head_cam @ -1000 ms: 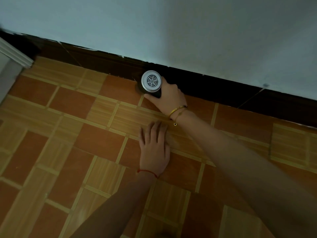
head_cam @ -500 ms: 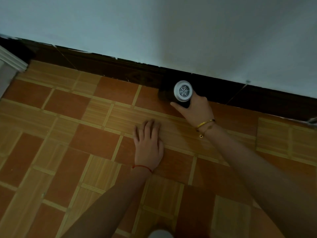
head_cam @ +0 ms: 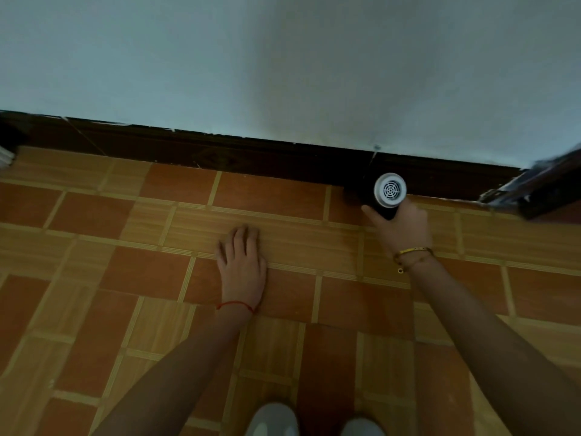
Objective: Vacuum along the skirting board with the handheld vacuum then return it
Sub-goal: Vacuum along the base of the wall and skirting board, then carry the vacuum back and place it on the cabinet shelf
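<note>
Seen from above, the right hand (head_cam: 404,228) grasps a black handheld vacuum (head_cam: 385,196), its round white vent facing up, its body against the dark skirting board (head_cam: 251,155) below a pale wall (head_cam: 283,67). The left hand (head_cam: 242,265) lies flat, fingers straight, on the tiled floor (head_cam: 94,278).

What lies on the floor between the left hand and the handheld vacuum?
Only bare floor tiles, as the head view shows. The left hand rests flat there, apart from the handheld vacuum held by the right hand.
</note>
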Motion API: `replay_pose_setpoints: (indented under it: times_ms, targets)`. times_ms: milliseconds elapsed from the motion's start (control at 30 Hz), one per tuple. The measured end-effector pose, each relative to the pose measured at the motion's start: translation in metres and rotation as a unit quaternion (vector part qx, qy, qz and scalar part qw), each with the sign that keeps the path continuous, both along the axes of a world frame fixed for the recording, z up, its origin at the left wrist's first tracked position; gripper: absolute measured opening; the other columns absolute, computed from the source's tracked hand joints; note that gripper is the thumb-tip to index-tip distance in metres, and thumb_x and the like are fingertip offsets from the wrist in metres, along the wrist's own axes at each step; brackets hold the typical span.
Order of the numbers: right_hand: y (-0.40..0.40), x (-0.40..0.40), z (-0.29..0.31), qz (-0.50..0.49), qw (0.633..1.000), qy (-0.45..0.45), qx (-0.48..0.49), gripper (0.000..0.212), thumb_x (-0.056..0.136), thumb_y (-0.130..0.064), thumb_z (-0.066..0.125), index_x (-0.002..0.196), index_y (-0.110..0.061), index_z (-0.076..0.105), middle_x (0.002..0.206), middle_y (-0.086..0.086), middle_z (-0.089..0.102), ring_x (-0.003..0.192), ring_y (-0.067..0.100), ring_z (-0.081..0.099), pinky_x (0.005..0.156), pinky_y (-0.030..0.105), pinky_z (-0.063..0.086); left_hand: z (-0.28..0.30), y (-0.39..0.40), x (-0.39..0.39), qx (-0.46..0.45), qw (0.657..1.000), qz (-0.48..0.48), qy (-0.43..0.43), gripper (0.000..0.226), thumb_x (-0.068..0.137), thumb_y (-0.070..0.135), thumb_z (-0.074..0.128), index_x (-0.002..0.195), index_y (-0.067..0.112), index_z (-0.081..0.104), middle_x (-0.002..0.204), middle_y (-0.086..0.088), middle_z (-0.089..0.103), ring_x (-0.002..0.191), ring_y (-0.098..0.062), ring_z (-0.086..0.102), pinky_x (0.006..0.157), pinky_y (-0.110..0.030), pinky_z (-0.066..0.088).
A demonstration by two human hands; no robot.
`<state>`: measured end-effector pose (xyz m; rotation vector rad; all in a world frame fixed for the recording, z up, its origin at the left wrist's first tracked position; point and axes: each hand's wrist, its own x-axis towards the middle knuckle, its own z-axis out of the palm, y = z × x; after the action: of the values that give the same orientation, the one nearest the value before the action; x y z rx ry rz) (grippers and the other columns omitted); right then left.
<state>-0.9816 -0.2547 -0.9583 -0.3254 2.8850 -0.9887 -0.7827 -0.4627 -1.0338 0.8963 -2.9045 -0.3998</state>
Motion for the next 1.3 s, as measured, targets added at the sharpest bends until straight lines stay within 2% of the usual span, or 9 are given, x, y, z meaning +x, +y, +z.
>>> replay_pose_setpoints:
  times_ms: [167, 267, 400, 500, 633, 733, 967, 1167, 1300]
  targets:
    - [0.024, -0.001, 0.001, -0.072, 0.997, -0.028, 0.003, 0.049, 0.078, -0.051, 0.068, 0.094, -0.004, 0.064, 0.081, 0.009, 0.068, 0.076, 0.023, 0.064, 0.059, 0.028, 0.046, 0.012, 0.017, 0.004, 0.026, 0.999, 0.007, 0.021, 0.049, 0.094, 0.03, 0.03, 0.136, 0.013, 0.05, 0.142, -0.012, 0.05, 0.132, -0.032, 0.041, 0.115, -0.059, 0.027]
    - [0.031, 0.004, 0.009, -0.085, 0.982, -0.135, -0.105, 0.046, 0.078, -0.049, 0.069, 0.078, -0.003, 0.063, 0.067, 0.013, 0.066, 0.059, 0.024, 0.064, 0.058, 0.038, 0.057, 0.021, 0.028, 0.003, 0.04, 0.998, -0.009, 0.053, 0.038, 0.095, 0.021, 0.042, 0.131, 0.012, 0.052, 0.137, -0.011, 0.053, 0.129, -0.031, 0.045, 0.115, -0.058, 0.027]
    - [0.033, 0.031, 0.031, -0.112, 0.883, -0.34, -0.303, 0.03, 0.079, -0.036, 0.072, 0.081, -0.009, 0.061, 0.065, 0.008, 0.061, 0.047, 0.016, 0.057, 0.048, 0.028, 0.051, 0.035, 0.033, -0.005, 0.075, 0.994, -0.048, 0.06, 0.038, 0.096, 0.019, 0.044, 0.132, 0.013, 0.053, 0.132, -0.008, 0.056, 0.126, -0.029, 0.047, 0.115, -0.052, 0.03]
    - [0.039, 0.05, 0.037, -0.075, 0.805, -0.47, -0.353, 0.03, 0.079, -0.041, 0.069, 0.078, -0.012, 0.06, 0.063, 0.002, 0.058, 0.047, 0.014, 0.053, 0.047, 0.025, 0.047, 0.043, 0.03, -0.005, 0.093, 0.99, -0.089, 0.053, 0.035, 0.098, 0.019, 0.045, 0.131, 0.012, 0.055, 0.129, -0.007, 0.057, 0.124, -0.027, 0.049, 0.11, -0.046, 0.036]
    - [0.048, 0.079, 0.033, -0.013, 0.714, -0.557, -0.425, 0.032, 0.082, -0.042, 0.065, 0.074, -0.012, 0.056, 0.063, 0.001, 0.052, 0.046, 0.013, 0.048, 0.045, 0.023, 0.044, 0.053, 0.032, 0.004, 0.127, 0.983, -0.115, 0.066, 0.033, 0.099, 0.022, 0.042, 0.127, 0.016, 0.058, 0.127, -0.001, 0.059, 0.118, -0.019, 0.051, 0.101, -0.038, 0.042]
    - [0.05, 0.096, 0.032, 0.01, 0.68, -0.577, -0.452, 0.034, 0.078, -0.044, 0.066, 0.074, -0.011, 0.055, 0.062, 0.001, 0.049, 0.044, 0.013, 0.046, 0.043, 0.023, 0.042, 0.055, 0.038, 0.015, 0.129, 0.981, -0.127, 0.069, 0.031, 0.099, 0.021, 0.044, 0.126, 0.017, 0.059, 0.126, 0.0, 0.059, 0.118, -0.019, 0.051, 0.102, -0.033, 0.037]
    - [0.052, 0.112, 0.04, 0.022, 0.639, -0.593, -0.49, 0.046, 0.066, -0.045, 0.08, 0.076, -0.009, 0.053, 0.058, 0.0, 0.046, 0.041, 0.011, 0.045, 0.04, 0.023, 0.041, 0.053, 0.052, 0.033, 0.122, 0.978, -0.159, 0.061, 0.038, 0.098, 0.033, 0.033, 0.12, 0.019, 0.06, 0.124, 0.0, 0.058, 0.115, -0.018, 0.051, 0.097, -0.038, 0.043]
    - [0.051, 0.122, 0.044, 0.003, 0.653, -0.582, -0.484, 0.034, 0.081, -0.041, 0.06, 0.083, -0.008, 0.051, 0.063, 0.004, 0.048, 0.044, 0.013, 0.045, 0.042, 0.023, 0.041, 0.061, 0.06, 0.036, 0.13, 0.976, -0.165, 0.062, 0.034, 0.097, 0.029, 0.035, 0.118, 0.019, 0.061, 0.122, 0.001, 0.059, 0.114, -0.015, 0.051, 0.095, -0.034, 0.041]
    - [0.049, 0.129, 0.034, -0.021, 0.691, -0.542, -0.477, 0.04, 0.088, -0.039, 0.056, 0.108, -0.004, 0.054, 0.078, 0.009, 0.061, 0.05, 0.015, 0.052, 0.048, 0.026, 0.047, 0.063, 0.059, 0.037, 0.145, 0.975, -0.158, 0.052, 0.029, 0.098, 0.024, 0.041, 0.116, 0.018, 0.062, 0.117, 0.001, 0.061, 0.108, -0.016, 0.055, 0.092, -0.035, 0.046]
